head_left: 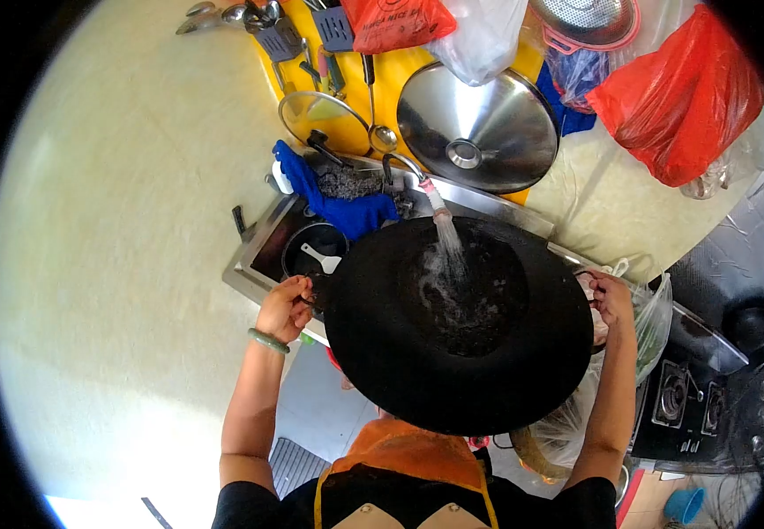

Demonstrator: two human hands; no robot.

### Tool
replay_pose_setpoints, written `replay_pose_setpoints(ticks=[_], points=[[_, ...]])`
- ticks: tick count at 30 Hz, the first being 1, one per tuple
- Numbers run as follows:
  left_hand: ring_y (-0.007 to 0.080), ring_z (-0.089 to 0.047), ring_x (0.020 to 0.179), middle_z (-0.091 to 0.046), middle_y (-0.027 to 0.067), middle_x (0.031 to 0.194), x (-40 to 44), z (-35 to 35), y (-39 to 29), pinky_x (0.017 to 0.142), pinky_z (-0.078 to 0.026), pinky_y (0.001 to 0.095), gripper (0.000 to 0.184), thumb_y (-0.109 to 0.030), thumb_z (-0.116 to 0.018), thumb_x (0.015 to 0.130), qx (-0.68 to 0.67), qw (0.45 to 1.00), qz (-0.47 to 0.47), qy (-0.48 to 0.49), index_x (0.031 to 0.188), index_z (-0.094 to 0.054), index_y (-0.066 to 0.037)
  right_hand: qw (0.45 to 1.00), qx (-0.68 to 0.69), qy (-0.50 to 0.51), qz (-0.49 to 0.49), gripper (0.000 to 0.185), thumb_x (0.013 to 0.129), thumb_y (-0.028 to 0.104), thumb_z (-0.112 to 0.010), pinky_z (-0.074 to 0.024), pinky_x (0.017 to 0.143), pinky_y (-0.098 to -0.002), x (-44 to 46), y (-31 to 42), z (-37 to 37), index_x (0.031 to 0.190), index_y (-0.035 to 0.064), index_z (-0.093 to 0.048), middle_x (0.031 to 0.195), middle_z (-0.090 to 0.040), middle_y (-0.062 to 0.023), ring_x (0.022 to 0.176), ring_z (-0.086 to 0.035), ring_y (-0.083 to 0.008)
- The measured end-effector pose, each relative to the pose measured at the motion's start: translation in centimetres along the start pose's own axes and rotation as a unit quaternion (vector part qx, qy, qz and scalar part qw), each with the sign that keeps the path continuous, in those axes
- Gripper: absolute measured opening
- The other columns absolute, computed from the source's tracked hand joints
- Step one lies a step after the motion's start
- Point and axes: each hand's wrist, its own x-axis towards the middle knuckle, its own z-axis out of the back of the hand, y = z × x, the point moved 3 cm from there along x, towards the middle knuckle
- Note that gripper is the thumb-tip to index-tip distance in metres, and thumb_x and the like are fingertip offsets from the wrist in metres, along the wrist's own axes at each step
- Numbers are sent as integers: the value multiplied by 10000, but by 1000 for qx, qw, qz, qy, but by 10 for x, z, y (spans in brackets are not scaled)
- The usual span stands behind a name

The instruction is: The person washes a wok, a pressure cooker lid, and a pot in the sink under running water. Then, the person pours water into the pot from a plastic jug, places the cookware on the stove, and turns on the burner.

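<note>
A large black wok (382, 353) is held over the sink (488, 205) by its two side handles. My left hand (286, 309), with a green bangle at the wrist, is closed round the left handle. On the opposite side my right hand (610, 300) grips the right handle. Water runs from the faucet (435, 196) into the middle of the wok, where it splashes and pools. Left of the wok, a dark pot (291, 256) with a white rice paddle (320, 258) sits in the sink, beside a blue cloth (355, 214).
A big steel lid (510, 106) and a glass lid (325, 115) lean behind the sink. Red bags (682, 97) hang at the upper right. A gas stove (677, 397) stands at the right, with a plastic bag (655, 331) near my right forearm.
</note>
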Motion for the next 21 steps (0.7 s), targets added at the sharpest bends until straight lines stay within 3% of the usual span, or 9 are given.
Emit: replay_pose_setpoints(ticks=[8, 16, 21], points=[[44, -305, 397, -486, -18, 659, -41, -7, 17, 338, -235, 191, 68, -112, -457, 898, -11, 1000, -10, 0, 874, -502, -66, 1000, -21, 7, 13, 342, 822, 72, -435, -384, 435, -213, -38, 5, 25, 1127, -5, -566, 708, -510, 29, 467, -367, -42], [40, -309, 386, -493, -23, 650, -70, -25, 4, 309, -217, 190, 100, -135, -499, 879, 3, 999, -48, 24, 904, -544, -48, 995, 29, -85, 47, 271, 802, 40, -501, -319, 394, -197, -130, 11, 51, 1052, -7, -592, 637, -508, 32, 439, -378, -44], [27, -294, 390, -481, -36, 669, -104, -68, 4, 302, -219, 173, 122, -154, -473, 902, 35, 996, -51, 70, 938, -522, -48, 991, 17, -120, 57, 268, 807, 69, -498, -367, 463, -243, -188, 13, 88, 1038, -3, -614, 633, -493, 31, 483, -396, -67]])
